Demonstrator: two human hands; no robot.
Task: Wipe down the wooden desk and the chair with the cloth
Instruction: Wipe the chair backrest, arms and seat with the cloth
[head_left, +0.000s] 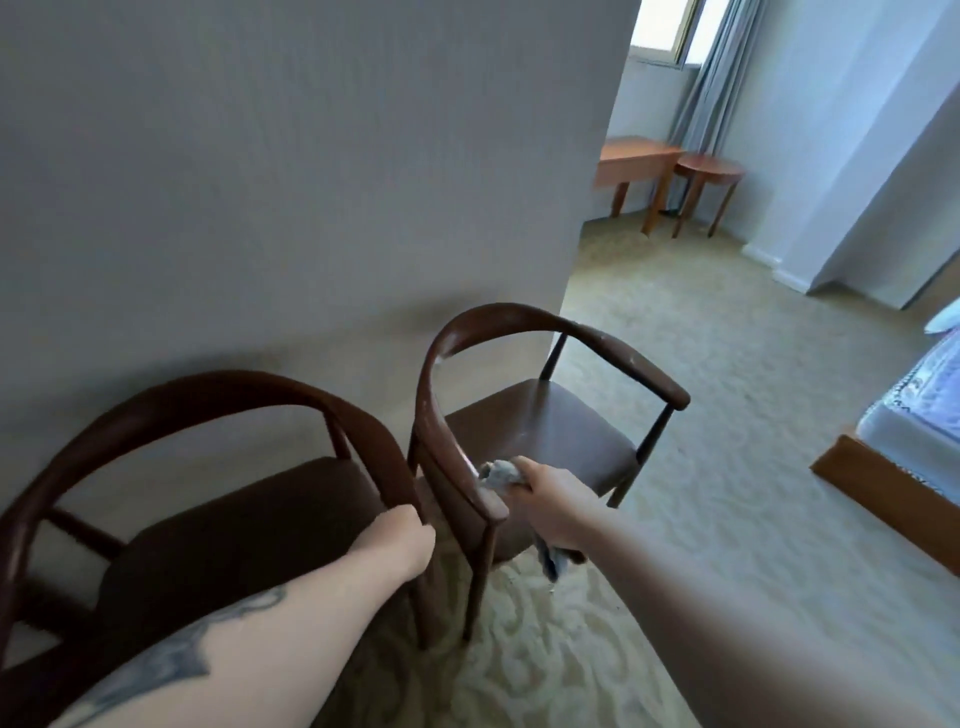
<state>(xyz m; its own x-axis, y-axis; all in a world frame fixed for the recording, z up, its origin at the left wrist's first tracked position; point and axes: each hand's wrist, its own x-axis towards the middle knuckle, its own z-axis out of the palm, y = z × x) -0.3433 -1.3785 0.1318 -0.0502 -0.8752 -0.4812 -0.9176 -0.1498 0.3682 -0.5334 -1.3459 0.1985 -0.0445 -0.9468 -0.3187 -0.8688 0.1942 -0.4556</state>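
Note:
Two dark wooden chairs with curved backs stand against the wall. My left hand (402, 543) grips the end of the armrest of the near chair (208, 519). My right hand (556, 506) holds a grey cloth (500, 475) against the near armrest end of the far chair (540, 415); a tail of the cloth hangs below my hand. A light wooden desk (636, 153) stands far off by the window.
A round wooden side table (709, 171) stands beside the desk under grey curtains (717, 78). A bed with a wooden frame (883, 488) is at the right. Patterned beige carpet (675, 338) covers the floor. A wall corner (587, 208) juts out behind the far chair.

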